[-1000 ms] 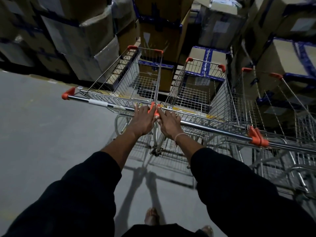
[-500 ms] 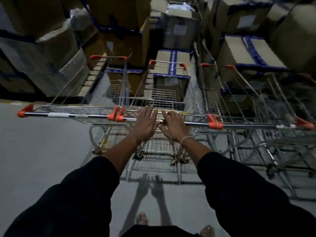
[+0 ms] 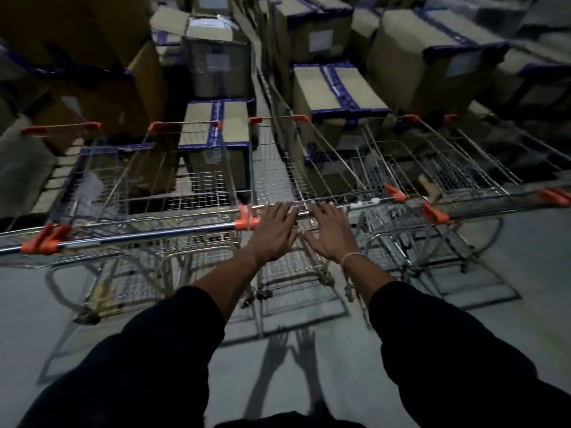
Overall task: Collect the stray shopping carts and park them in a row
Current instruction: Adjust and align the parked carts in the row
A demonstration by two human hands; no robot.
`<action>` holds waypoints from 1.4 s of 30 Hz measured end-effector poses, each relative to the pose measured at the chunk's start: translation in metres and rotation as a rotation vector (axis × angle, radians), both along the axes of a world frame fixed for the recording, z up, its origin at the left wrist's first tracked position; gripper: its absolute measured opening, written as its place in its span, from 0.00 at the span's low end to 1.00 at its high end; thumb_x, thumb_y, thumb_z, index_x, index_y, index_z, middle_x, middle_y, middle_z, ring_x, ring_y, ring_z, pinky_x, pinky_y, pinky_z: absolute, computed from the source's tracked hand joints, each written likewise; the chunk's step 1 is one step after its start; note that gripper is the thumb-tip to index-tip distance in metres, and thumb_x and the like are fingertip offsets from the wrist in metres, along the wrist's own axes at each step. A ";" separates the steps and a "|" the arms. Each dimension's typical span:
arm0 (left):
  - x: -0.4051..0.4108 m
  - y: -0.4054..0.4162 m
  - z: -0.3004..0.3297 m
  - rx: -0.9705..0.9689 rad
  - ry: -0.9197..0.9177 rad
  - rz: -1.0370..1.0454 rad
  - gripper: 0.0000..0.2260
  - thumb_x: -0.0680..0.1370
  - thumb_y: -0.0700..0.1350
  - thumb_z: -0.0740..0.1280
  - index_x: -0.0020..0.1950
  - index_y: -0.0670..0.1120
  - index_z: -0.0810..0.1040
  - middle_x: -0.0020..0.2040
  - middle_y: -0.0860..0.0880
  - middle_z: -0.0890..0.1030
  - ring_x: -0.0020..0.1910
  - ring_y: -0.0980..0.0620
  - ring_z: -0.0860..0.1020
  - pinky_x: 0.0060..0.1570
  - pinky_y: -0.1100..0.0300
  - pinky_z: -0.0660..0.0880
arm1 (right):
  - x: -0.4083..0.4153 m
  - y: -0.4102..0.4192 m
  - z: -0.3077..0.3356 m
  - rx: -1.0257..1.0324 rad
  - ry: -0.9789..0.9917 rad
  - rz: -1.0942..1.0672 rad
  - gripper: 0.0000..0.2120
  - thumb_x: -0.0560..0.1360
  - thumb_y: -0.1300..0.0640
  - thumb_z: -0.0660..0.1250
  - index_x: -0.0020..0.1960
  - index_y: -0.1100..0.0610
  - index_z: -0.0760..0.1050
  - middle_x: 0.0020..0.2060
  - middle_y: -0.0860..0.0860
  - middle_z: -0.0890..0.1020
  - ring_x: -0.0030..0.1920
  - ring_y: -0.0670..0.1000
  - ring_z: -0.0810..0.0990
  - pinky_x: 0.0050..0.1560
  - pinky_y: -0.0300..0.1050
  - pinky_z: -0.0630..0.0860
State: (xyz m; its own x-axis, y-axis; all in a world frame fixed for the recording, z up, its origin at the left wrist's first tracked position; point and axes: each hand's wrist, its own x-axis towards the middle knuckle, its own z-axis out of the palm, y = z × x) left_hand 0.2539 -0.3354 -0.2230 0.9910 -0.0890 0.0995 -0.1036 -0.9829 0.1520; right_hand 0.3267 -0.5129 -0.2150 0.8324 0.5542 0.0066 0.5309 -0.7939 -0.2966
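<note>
Several wire shopping carts with orange handle caps stand side by side, noses toward stacked boxes. My left hand (image 3: 276,231) and my right hand (image 3: 329,231) lie flat with spread, straight fingers on the handle bar of the middle cart (image 3: 278,168). To its left stands another cart (image 3: 173,193) whose chrome handle (image 3: 145,236) runs level with my hands. A further cart (image 3: 411,168) is parked to the right, with one more at the far right edge (image 3: 506,168).
Cardboard boxes with blue tape (image 3: 336,88) are stacked close behind the carts' noses, and taller stacks (image 3: 92,57) rise at the left. Grey concrete floor (image 3: 37,304) stretches behind the carts, where my hands cast shadows.
The view has swung left to right along the row, and my hands have shifted from the joint of two handles to the middle cart's bar. The fingers have spread flatter.
</note>
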 end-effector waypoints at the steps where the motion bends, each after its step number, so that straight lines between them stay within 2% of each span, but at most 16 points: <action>1: 0.011 -0.018 0.000 0.002 0.005 -0.007 0.32 0.83 0.61 0.48 0.79 0.41 0.67 0.76 0.38 0.70 0.76 0.35 0.66 0.77 0.34 0.55 | 0.008 -0.018 0.000 -0.009 0.008 -0.018 0.45 0.75 0.27 0.53 0.84 0.52 0.57 0.81 0.59 0.62 0.82 0.62 0.55 0.81 0.62 0.44; 4: 0.038 -0.068 0.000 0.001 0.021 -0.034 0.31 0.83 0.60 0.49 0.79 0.41 0.67 0.76 0.38 0.70 0.75 0.35 0.67 0.76 0.33 0.57 | 0.032 -0.067 -0.005 -0.037 0.011 -0.044 0.40 0.81 0.36 0.62 0.85 0.51 0.53 0.82 0.58 0.60 0.83 0.61 0.53 0.81 0.62 0.44; 10: 0.088 -0.140 0.012 -0.004 0.060 -0.081 0.32 0.84 0.60 0.47 0.82 0.43 0.62 0.80 0.39 0.64 0.79 0.37 0.61 0.79 0.37 0.50 | 0.076 -0.137 0.001 -0.089 0.020 -0.097 0.40 0.81 0.37 0.62 0.85 0.51 0.52 0.83 0.58 0.58 0.83 0.61 0.52 0.81 0.63 0.43; 13: 0.120 -0.167 0.019 -0.020 0.063 -0.127 0.31 0.84 0.60 0.49 0.82 0.43 0.62 0.79 0.39 0.66 0.77 0.38 0.62 0.78 0.36 0.54 | 0.101 -0.166 0.003 -0.068 0.007 -0.141 0.39 0.81 0.37 0.62 0.85 0.52 0.54 0.82 0.59 0.61 0.82 0.62 0.55 0.81 0.66 0.47; 16: 0.157 -0.188 0.019 -0.023 0.068 -0.164 0.30 0.84 0.60 0.49 0.81 0.43 0.61 0.75 0.39 0.70 0.73 0.37 0.67 0.75 0.36 0.62 | 0.129 -0.192 0.005 -0.065 -0.009 -0.198 0.35 0.82 0.38 0.61 0.83 0.52 0.58 0.81 0.58 0.62 0.82 0.61 0.57 0.82 0.63 0.43; 20: 0.209 -0.216 0.018 -0.062 0.060 -0.174 0.29 0.84 0.59 0.52 0.79 0.42 0.64 0.70 0.38 0.73 0.68 0.38 0.70 0.70 0.43 0.68 | 0.173 -0.218 0.004 -0.091 0.028 -0.248 0.33 0.83 0.40 0.60 0.84 0.51 0.57 0.82 0.58 0.61 0.82 0.61 0.56 0.82 0.63 0.44; 23: 0.243 -0.230 0.015 -0.018 0.038 -0.168 0.27 0.85 0.57 0.55 0.79 0.42 0.65 0.68 0.38 0.73 0.67 0.39 0.70 0.66 0.46 0.68 | 0.205 -0.225 -0.001 -0.101 0.045 -0.242 0.32 0.84 0.42 0.59 0.84 0.51 0.57 0.82 0.58 0.61 0.82 0.61 0.56 0.82 0.64 0.45; 26: 0.265 -0.238 0.007 -0.011 0.045 -0.129 0.27 0.85 0.57 0.54 0.80 0.43 0.63 0.70 0.39 0.72 0.68 0.40 0.69 0.67 0.46 0.68 | 0.230 -0.227 -0.003 -0.142 0.081 -0.220 0.33 0.84 0.43 0.59 0.85 0.49 0.54 0.83 0.57 0.58 0.82 0.61 0.54 0.81 0.62 0.43; 31: 0.283 -0.246 -0.014 -0.038 0.172 0.001 0.29 0.84 0.59 0.44 0.75 0.44 0.68 0.68 0.40 0.74 0.68 0.40 0.68 0.65 0.44 0.70 | 0.251 -0.233 -0.001 -0.138 0.200 -0.169 0.32 0.84 0.41 0.59 0.85 0.48 0.54 0.83 0.56 0.58 0.81 0.63 0.57 0.80 0.63 0.55; 33: 0.282 -0.252 -0.017 -0.067 0.205 0.043 0.29 0.84 0.59 0.44 0.72 0.42 0.71 0.70 0.38 0.73 0.72 0.39 0.66 0.67 0.42 0.71 | 0.256 -0.243 -0.003 -0.164 0.257 -0.148 0.33 0.84 0.38 0.58 0.85 0.48 0.55 0.83 0.56 0.58 0.81 0.64 0.57 0.78 0.63 0.60; 36: 0.280 -0.266 -0.013 -0.123 0.229 0.119 0.25 0.86 0.55 0.51 0.74 0.38 0.70 0.79 0.38 0.64 0.81 0.39 0.57 0.70 0.39 0.69 | 0.263 -0.266 -0.013 -0.187 0.256 -0.119 0.34 0.83 0.33 0.55 0.84 0.49 0.58 0.82 0.57 0.59 0.80 0.64 0.60 0.75 0.64 0.64; 38: 0.277 -0.273 -0.012 -0.099 0.248 0.169 0.30 0.85 0.57 0.46 0.76 0.37 0.66 0.81 0.37 0.59 0.82 0.37 0.53 0.72 0.38 0.68 | 0.264 -0.286 -0.020 -0.170 0.169 -0.141 0.34 0.83 0.33 0.53 0.81 0.52 0.64 0.80 0.59 0.63 0.77 0.64 0.65 0.73 0.64 0.67; 40: 0.276 -0.278 -0.016 -0.045 0.217 0.224 0.36 0.81 0.58 0.38 0.78 0.36 0.62 0.81 0.35 0.59 0.80 0.35 0.57 0.70 0.40 0.71 | 0.263 -0.303 -0.026 -0.125 0.077 -0.192 0.32 0.84 0.34 0.51 0.77 0.55 0.70 0.74 0.61 0.71 0.71 0.62 0.72 0.70 0.62 0.71; 42: 0.271 -0.286 -0.017 -0.006 0.196 0.316 0.33 0.82 0.57 0.41 0.79 0.36 0.59 0.78 0.33 0.64 0.72 0.34 0.69 0.62 0.42 0.76 | 0.261 -0.317 -0.028 -0.087 0.061 -0.218 0.36 0.83 0.32 0.46 0.71 0.57 0.75 0.62 0.61 0.80 0.62 0.61 0.80 0.65 0.61 0.76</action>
